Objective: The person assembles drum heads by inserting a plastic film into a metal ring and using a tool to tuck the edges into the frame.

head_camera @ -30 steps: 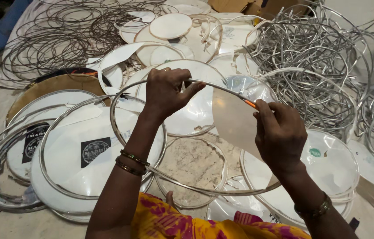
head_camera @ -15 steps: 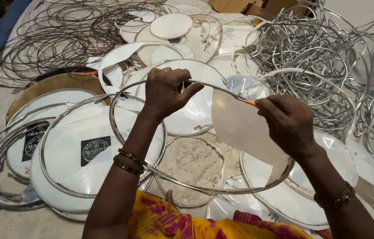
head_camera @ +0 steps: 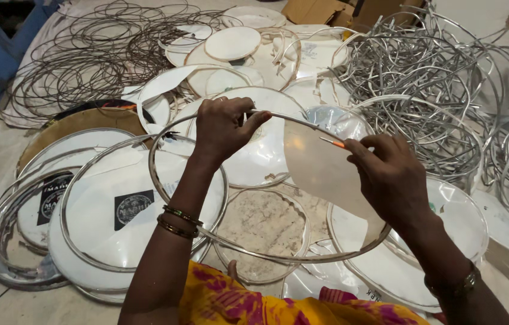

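I see the left hand [head_camera: 221, 126] clamped on the far rim of a metal hoop [head_camera: 206, 235] held above the drumheads [head_camera: 116, 210]. The right hand [head_camera: 390, 174] pinches an orange-tipped tool [head_camera: 334, 142] against the hoop's torn translucent film [head_camera: 326, 171]

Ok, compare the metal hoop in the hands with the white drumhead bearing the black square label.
The metal hoop is lifted, gripped by the left hand and right hand; the white drumhead lies flat on the pile. The hoop is mostly open, with only a torn translucent film left; the drumhead's skin is whole and opaque. Both are round and metal-rimmed.
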